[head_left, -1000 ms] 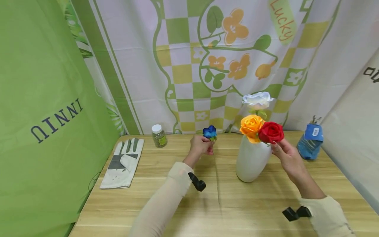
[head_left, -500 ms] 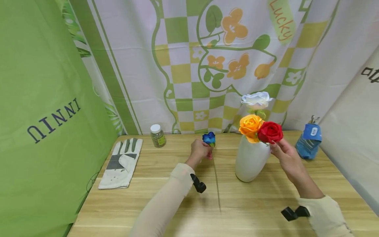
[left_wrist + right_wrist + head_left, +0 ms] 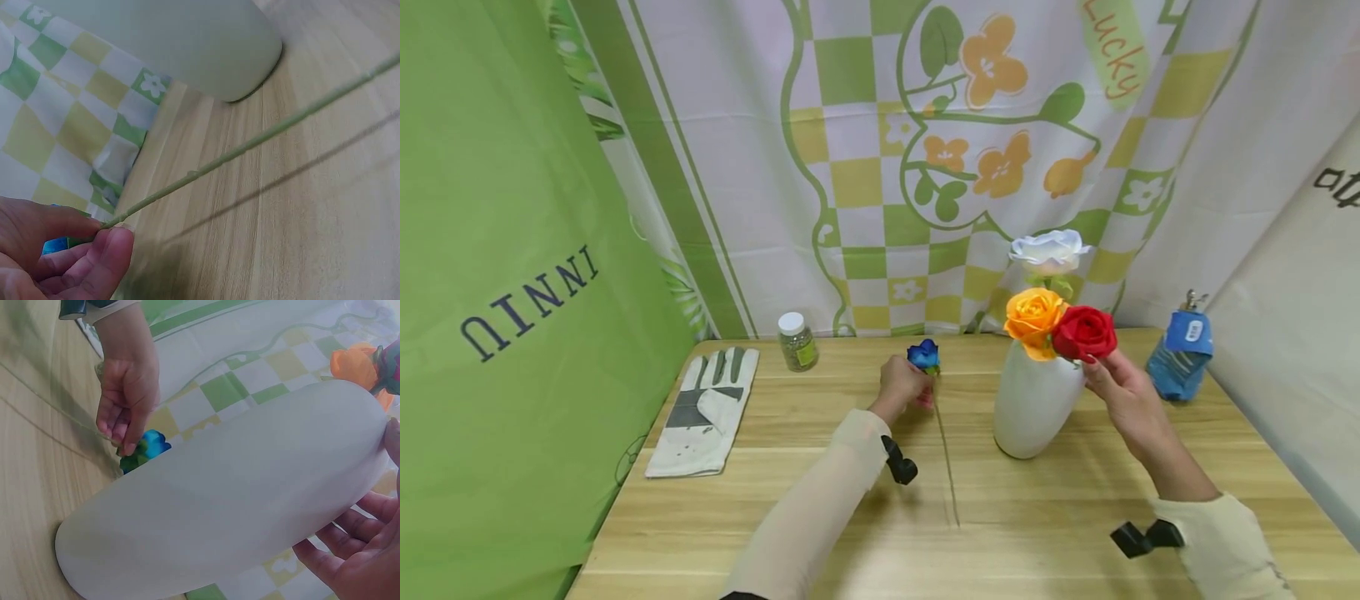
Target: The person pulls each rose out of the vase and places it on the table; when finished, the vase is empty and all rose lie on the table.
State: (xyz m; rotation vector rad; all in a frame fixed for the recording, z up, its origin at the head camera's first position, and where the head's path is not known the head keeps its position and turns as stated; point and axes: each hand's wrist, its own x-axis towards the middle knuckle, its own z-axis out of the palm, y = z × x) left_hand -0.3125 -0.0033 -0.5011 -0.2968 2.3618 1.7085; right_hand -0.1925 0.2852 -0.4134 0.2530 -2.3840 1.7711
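My left hand (image 3: 906, 385) pinches the long green stem (image 3: 250, 145) of a blue rose (image 3: 923, 355) just below its bloom. The stem slants over the wooden table toward me, its shadow beside it in the left wrist view. On the right stands a white vase (image 3: 1037, 404) holding a white rose (image 3: 1049, 252), an orange rose (image 3: 1034, 321) and a red rose (image 3: 1084, 332). My right hand (image 3: 1131, 406) holds the vase near its mouth, thumb at the rim under the red rose and fingers (image 3: 350, 532) along the side. The stems inside the vase are hidden.
A white and grey work glove (image 3: 706, 414) lies at the table's left. Near the back edge stands a small white-lidded jar (image 3: 797, 342). A blue packet with a metal clip (image 3: 1182, 354) is at the right. A patterned curtain (image 3: 865, 183) hangs behind the table (image 3: 820, 533).
My left hand has come down and slightly left with the blue rose, bringing its bloom closer to the table. The right hand has kept its place at the vase.
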